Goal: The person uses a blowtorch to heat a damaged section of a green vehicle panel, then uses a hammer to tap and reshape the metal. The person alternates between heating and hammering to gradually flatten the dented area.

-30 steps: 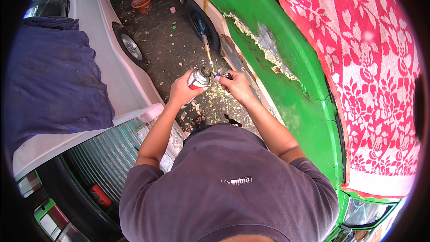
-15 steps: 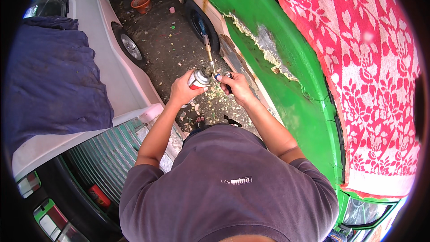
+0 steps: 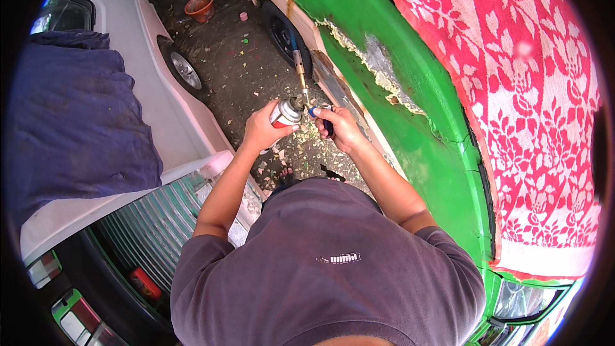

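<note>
In front of me, my left hand (image 3: 259,131) is closed round a white and red gas canister (image 3: 287,114). A brass-coloured blowtorch (image 3: 301,75) is fitted to its top, and its nozzle points away from me. A faint blue flame (image 3: 294,42) shows at the tip, in front of a dark car wheel (image 3: 279,31). My right hand (image 3: 346,131) pinches the torch at a blue knob (image 3: 312,113). A dark blue piece (image 3: 328,129) shows under those fingers; whether it belongs to the torch I cannot tell.
A green car body (image 3: 423,154) with a peeled patch (image 3: 381,70) runs along my right, under a red and white floral cloth (image 3: 512,102). At left stands a white car (image 3: 138,51) draped with a dark blue cloth (image 3: 83,115). Flakes litter the ground near an orange pot (image 3: 200,8).
The torch and both hands stay almost in place. My right hand has turned slightly, and more of the dark blue piece under its fingers shows.
</note>
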The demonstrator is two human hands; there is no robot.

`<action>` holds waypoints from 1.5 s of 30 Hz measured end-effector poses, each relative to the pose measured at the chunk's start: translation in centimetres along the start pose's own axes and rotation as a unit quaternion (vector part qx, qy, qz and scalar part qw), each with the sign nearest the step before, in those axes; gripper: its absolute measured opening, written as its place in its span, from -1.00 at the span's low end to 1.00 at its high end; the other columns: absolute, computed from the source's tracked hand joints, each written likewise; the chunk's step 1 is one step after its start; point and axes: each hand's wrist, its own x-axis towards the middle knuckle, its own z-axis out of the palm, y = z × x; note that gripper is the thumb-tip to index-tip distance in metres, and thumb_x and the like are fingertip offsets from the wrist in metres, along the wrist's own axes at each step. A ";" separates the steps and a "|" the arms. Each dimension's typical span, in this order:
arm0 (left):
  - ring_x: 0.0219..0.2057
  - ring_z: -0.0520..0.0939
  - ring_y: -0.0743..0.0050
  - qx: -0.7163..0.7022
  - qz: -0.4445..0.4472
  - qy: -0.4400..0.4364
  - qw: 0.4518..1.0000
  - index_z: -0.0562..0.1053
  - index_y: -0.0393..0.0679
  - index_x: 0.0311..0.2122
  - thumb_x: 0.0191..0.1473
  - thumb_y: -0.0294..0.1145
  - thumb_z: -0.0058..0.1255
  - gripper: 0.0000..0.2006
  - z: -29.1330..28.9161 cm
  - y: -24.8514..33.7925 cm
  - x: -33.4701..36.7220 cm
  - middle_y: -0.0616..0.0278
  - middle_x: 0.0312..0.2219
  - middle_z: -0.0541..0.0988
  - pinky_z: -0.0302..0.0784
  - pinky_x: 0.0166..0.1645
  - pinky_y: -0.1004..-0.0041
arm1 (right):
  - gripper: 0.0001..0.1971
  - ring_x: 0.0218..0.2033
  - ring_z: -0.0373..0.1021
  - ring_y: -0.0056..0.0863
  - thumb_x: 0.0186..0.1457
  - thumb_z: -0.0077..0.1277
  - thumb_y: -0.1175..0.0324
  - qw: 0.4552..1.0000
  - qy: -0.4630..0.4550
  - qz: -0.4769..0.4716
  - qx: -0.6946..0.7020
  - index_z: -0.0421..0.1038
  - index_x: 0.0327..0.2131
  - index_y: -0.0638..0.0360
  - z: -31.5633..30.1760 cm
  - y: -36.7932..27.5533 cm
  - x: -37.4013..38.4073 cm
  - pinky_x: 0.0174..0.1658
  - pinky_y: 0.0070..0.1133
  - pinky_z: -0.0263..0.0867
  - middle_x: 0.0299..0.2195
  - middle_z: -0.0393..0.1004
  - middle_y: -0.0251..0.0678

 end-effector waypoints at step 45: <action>-0.18 0.65 0.01 -0.002 0.032 0.007 0.999 0.41 -0.14 0.02 -0.31 0.06 0.39 -0.23 -0.1 0.6 1.2 0.00 -0.24 0.63 0.54 -0.11 0.23 | -0.76 -0.71 0.17 -0.70 0.10 0.14 0.26 0.999 0.001 0.009 0.053 0.48 -0.41 0.28 0.0 -0.6 0.2 -0.62 -0.67 0.15 -0.68 0.32 -0.48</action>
